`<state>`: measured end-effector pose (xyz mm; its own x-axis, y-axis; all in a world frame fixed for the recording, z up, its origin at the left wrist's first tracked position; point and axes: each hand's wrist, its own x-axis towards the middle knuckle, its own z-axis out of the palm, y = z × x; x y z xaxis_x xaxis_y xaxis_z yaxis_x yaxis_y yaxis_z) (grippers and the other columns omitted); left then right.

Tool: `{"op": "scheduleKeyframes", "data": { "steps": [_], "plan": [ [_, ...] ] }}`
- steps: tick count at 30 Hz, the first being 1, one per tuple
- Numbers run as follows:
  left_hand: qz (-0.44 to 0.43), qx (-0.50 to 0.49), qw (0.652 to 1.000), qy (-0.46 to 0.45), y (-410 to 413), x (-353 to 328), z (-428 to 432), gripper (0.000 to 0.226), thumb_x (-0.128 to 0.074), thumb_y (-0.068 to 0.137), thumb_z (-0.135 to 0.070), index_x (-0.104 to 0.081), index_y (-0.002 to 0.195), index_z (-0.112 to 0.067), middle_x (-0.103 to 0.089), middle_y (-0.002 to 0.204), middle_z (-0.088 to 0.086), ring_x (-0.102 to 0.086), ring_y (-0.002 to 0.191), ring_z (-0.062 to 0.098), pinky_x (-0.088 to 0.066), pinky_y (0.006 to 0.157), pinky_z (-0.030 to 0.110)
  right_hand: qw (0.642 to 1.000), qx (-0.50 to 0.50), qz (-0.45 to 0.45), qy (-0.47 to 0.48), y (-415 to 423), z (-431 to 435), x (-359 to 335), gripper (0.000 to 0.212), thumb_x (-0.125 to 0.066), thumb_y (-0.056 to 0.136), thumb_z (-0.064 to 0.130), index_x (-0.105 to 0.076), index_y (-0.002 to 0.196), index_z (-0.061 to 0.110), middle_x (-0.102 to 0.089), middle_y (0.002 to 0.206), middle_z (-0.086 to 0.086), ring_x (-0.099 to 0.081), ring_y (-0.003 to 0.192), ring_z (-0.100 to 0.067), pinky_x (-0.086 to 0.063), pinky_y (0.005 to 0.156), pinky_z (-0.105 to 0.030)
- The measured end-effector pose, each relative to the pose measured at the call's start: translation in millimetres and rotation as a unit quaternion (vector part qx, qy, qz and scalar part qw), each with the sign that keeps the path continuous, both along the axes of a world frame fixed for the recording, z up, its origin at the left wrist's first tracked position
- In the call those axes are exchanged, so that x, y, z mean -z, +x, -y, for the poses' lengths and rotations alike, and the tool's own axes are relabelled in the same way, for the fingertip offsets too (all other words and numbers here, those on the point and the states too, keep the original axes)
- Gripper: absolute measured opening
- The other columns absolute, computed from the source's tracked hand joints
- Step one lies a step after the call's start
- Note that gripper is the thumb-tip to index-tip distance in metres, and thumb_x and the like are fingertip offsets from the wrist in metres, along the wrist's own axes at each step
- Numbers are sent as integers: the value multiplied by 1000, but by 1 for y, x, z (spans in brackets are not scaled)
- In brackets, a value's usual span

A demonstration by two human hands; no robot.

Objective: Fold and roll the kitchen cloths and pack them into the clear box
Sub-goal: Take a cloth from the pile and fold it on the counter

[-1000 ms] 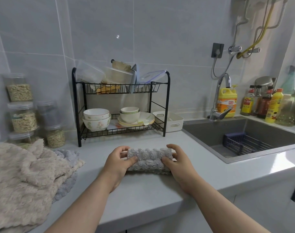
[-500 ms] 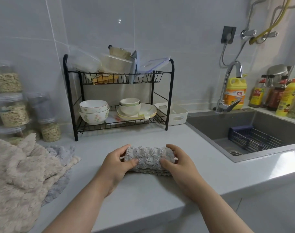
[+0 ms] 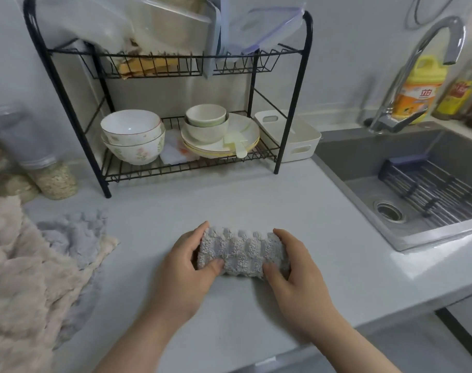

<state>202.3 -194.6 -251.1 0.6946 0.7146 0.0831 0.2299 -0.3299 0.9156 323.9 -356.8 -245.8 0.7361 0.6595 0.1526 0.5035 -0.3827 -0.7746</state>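
Note:
A grey ribbed kitchen cloth (image 3: 242,251), rolled into a short thick bundle, lies on the pale counter (image 3: 229,200) in front of me. My left hand (image 3: 186,270) grips its left end, thumb on the near side and fingers over the top. The roll's right end is held the same way by my right hand (image 3: 294,275). A heap of beige cloths (image 3: 22,278) and a blue-grey cloth (image 3: 76,235) lies at the left. Clear containers (image 3: 175,25) and a clear lid (image 3: 267,28) sit on the rack's top shelf.
A black wire rack (image 3: 291,103) with bowls (image 3: 132,135) and plates stands at the back. A white bin (image 3: 291,135) is beside it. The sink (image 3: 407,189) with a tap (image 3: 417,71) opens to the right. Jars of grain (image 3: 54,181) stand at the far left.
The camera has tilted down and come closer. Both hands keep hold of the rolled cloth, which stays at about the same spot on the counter.

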Motion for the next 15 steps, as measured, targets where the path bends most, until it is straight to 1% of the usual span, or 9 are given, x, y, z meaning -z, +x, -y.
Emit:
{"op": "scheduleKeyframes", "data": {
  "steps": [2, 3, 6, 8, 9, 10, 12, 13, 15],
  "plan": [
    [-23, -8, 999, 21, 1, -5, 4, 70, -75, 78, -4, -47, 139, -24, -53, 127, -20, -50, 114, -11, -33, 98, 5, 1000, 7, -6, -14, -3, 0, -3, 54, -61, 88, 19, -44, 139, 22, -39, 122, 34, -39, 108, 13, -26, 89, 5],
    [-40, -9, 999, 25, 1, -9, 5, 70, -75, 78, -4, -48, 140, -20, -53, 130, -16, -49, 117, -6, -32, 98, 5, 1000, 11, -13, -22, -4, 0, -7, 54, -59, 87, 21, -44, 139, 21, -39, 122, 34, -40, 109, 11, -26, 88, 4],
    [-95, 3, 995, 30, 3, -25, 10, 69, -75, 79, -8, -46, 141, -15, -52, 134, -6, -44, 117, -1, -28, 96, 5, 996, 26, -52, -69, -4, -2, -20, 53, -59, 90, 19, -43, 140, 19, -45, 124, 20, -43, 114, 3, -28, 91, -1],
    [-117, 8, 993, 5, 6, -39, 10, 67, -73, 80, -8, -46, 141, -11, -52, 135, -1, -44, 115, 1, -23, 92, -2, 990, 42, -93, -99, -5, -8, -32, 53, -59, 91, 16, -42, 140, 20, -47, 128, 11, -45, 120, -6, -32, 97, -13],
    [-126, 4, 992, -20, 8, -44, 11, 65, -72, 81, -7, -46, 141, -10, -52, 135, 1, -46, 116, 4, -24, 92, -2, 985, 50, -122, -110, -5, -13, -39, 52, -58, 90, 16, -43, 139, 21, -49, 129, 8, -47, 121, -10, -34, 97, -18],
    [-132, -1, 990, -51, 10, -46, 11, 65, -71, 82, -5, -45, 142, -8, -52, 137, 3, -48, 119, 9, -26, 95, 3, 979, 62, -155, -118, -3, -18, -45, 52, -57, 88, 15, -44, 138, 21, -51, 128, 5, -49, 119, -13, -36, 96, -22],
    [-134, -12, 982, -135, 17, -56, 11, 62, -68, 83, -1, -46, 141, -10, -52, 139, 5, -51, 122, 14, -35, 102, 18, 965, 80, -220, -116, 0, -24, -60, 50, -56, 85, 10, -47, 133, 22, -56, 124, 2, -54, 112, -16, -43, 92, -25],
    [-127, -16, 976, -177, 20, -60, 11, 57, -68, 83, 1, -51, 136, -14, -58, 134, 1, -55, 118, 13, -40, 101, 22, 957, 93, -256, -100, 1, -23, -67, 49, -56, 84, 8, -48, 130, 22, -59, 121, 2, -58, 107, -16, -49, 88, -26],
    [-100, -9, 966, -237, 26, -80, 14, 45, -70, 80, 1, -64, 113, -29, -71, 109, -14, -64, 101, 5, -49, 91, 23, 938, 125, -321, -41, 5, -11, -86, 47, -56, 85, 4, -50, 125, 26, -61, 117, 1, -64, 98, -17, -56, 75, -24]
  ]
}}
